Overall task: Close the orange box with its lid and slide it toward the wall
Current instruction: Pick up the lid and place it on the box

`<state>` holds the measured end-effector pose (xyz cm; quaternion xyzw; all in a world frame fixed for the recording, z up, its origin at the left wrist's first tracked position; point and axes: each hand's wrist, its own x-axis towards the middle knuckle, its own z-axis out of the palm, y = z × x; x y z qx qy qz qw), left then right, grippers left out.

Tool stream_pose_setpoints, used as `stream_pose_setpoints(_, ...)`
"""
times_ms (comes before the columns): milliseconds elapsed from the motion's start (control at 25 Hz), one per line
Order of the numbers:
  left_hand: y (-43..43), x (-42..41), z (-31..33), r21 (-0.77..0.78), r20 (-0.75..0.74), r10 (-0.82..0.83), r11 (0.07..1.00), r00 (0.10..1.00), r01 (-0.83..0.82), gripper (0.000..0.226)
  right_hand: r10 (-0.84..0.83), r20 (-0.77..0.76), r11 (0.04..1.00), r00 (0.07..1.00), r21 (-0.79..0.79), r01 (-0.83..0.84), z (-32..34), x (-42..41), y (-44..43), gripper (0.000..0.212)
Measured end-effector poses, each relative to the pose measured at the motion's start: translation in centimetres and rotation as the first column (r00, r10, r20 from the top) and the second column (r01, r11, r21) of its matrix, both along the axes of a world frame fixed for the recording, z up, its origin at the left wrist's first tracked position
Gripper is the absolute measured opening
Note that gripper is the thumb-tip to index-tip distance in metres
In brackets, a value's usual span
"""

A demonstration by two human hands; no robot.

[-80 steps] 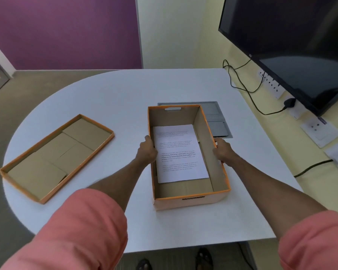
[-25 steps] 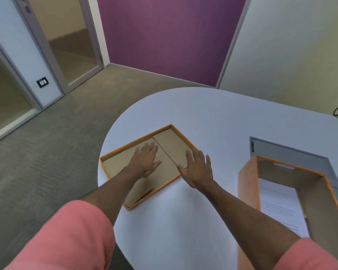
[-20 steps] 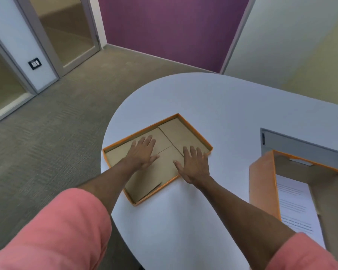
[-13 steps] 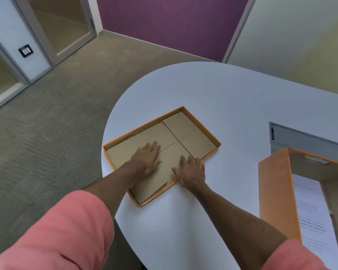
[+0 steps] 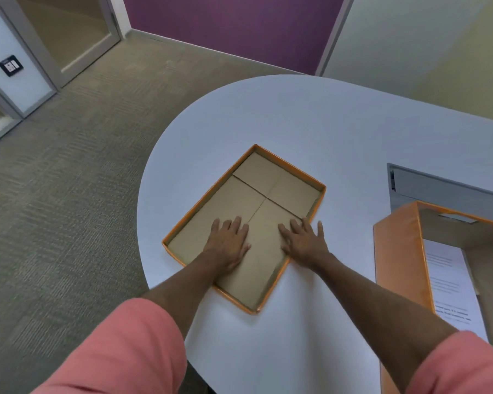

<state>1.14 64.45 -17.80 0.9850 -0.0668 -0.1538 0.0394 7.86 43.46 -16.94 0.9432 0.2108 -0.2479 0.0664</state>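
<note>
The orange lid point(image 5: 271, 183) lies upside down on the white table point(image 5: 310, 123), its brown inside facing up. My left hand point(image 5: 228, 243) rests flat inside the lid, fingers spread. My right hand point(image 5: 305, 241) lies flat across the lid's right rim, partly on the table. Neither hand grips anything. The open orange box point(image 5: 399, 257) stands at the right edge of the view with a printed sheet of paper point(image 5: 447, 282) inside it.
A grey panel point(image 5: 439, 191) is set in the table behind the box. The table's rounded edge runs just left of the lid, with carpet floor point(image 5: 54, 223) beyond. A purple wall point(image 5: 239, 27) and glass doors point(image 5: 63, 27) stand at the back.
My hands left the box and came to the lid on the left. Over the last second the lid has slid and turned toward me and the box, both hands flat on it.
</note>
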Motion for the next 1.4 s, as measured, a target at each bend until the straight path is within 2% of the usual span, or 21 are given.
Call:
stream_pose_setpoints(120,-1.4,0.1,0.5,-0.020,0.073,-0.079,0.997,0.994,0.081,0.051,0.033,0.012,0.998,0.999,-0.047,-0.032,0.8,0.5,-2.2,0.060)
stream_pose_setpoints(200,-1.2,1.1,0.9,-0.077,0.153,-0.067,0.994,0.986,0.079,0.045,-0.032,0.083,0.998,0.996,0.063,0.027,1.3,0.2,-2.7,0.065)
stream_pose_setpoints(240,-0.7,1.8,1.0,-0.106,0.182,-0.036,0.993,0.983,0.056,0.045,-0.145,0.120,0.976,0.982,0.178,0.122,1.6,-0.1,-2.6,0.067)
stream_pose_setpoints(280,-0.1,2.5,1.2,-0.134,0.185,0.017,0.991,0.983,0.008,0.048,-0.307,0.122,0.917,0.944,0.304,0.258,1.9,-0.4,-2.3,0.070)
stream_pose_setpoints(320,0.7,3.1,1.4,-0.163,0.161,0.089,0.985,0.983,-0.063,0.052,-0.477,0.073,0.817,0.876,0.403,0.412,2.1,-0.6,-2.0,0.074)
stream_pose_setpoints(400,2.3,4.1,1.4,-0.257,0.071,0.288,0.930,0.955,-0.262,0.061,-0.691,-0.116,0.596,0.713,0.467,0.653,2.1,-0.6,-1.6,0.078)
stream_pose_setpoints(480,3.3,4.7,1.1,-0.381,-0.080,0.484,0.793,0.872,-0.475,0.062,-0.749,-0.299,0.434,0.591,0.453,0.779,1.7,-0.7,-1.5,0.074)
stream_pose_setpoints(560,3.9,5.1,0.8,-0.457,-0.246,0.550,0.661,0.799,-0.595,0.056,-0.761,-0.390,0.357,0.518,0.415,0.837,1.5,-0.7,-1.4,0.065)
stream_pose_setpoints(720,4.1,5.4,0.7,-0.483,-0.342,0.607,0.541,0.717,-0.688,0.043,-0.764,-0.396,0.367,0.509,0.382,0.848,1.2,-0.3,-1.4,0.038)
stream_pose_setpoints(840,3.8,5.5,1.1,-0.524,-0.338,0.657,0.463,0.674,-0.715,0.019,-0.758,-0.392,0.358,0.521,0.418,0.835,1.4,-0.1,-2.5,0.035)
stream_pose_setpoints(920,3.3,5.6,1.9,-0.555,-0.308,0.677,0.442,0.668,-0.704,0.012,-0.754,-0.378,0.352,0.538,0.458,0.816,2.2,0.3,-3.5,0.036)
stream_pose_setpoints(1080,1.2,6.4,4.9,-0.600,-0.227,0.713,0.434,0.663,-0.673,0.017,-0.743,-0.304,0.366,0.597,0.563,0.741,5.4,1.8,-5.9,0.036)
stream_pose_setpoints(1400,-5.7,7.3,13.0,-0.646,-0.075,0.718,0.494,0.692,-0.582,0.030,-0.733,-0.247,0.325,0.633,0.690,0.647,12.6,3.5,-13.3,0.044)
